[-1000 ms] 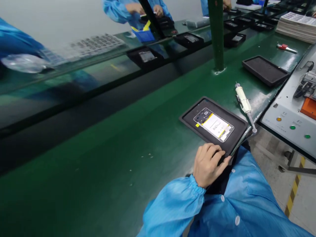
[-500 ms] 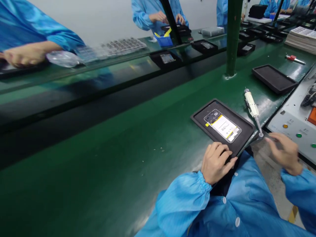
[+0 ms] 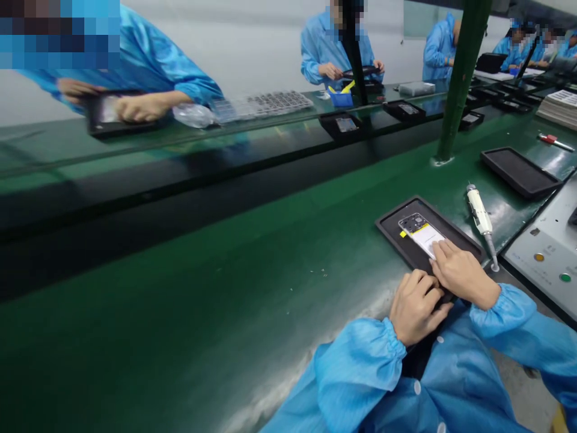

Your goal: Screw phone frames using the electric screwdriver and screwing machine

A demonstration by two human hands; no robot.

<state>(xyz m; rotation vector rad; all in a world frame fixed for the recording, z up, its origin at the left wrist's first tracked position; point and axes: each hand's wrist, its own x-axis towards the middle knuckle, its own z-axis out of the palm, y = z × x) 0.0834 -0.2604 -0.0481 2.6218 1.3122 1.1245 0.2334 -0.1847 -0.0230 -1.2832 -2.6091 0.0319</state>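
At a green bench [image 3: 202, 313], our left hand [image 3: 417, 307] curls its fingers over the near edge of a black tray [image 3: 392, 231], pinning it flat; just beside it our right hand [image 3: 464, 276] lies nearly flat, fingertips pressed on the open phone [image 3: 417, 228] seated in the tray's recess, gripping nothing. We judge the phone light and stiff but fragile, its battery and boards exposed, so it is best taken by its long side edges, never the bare middle. To the right, a white driver [image 3: 479, 216] rests on the bench, well clear of both hands, with an empty-looking second tray [image 3: 518, 171] and a control panel [image 3: 547, 258] beyond.
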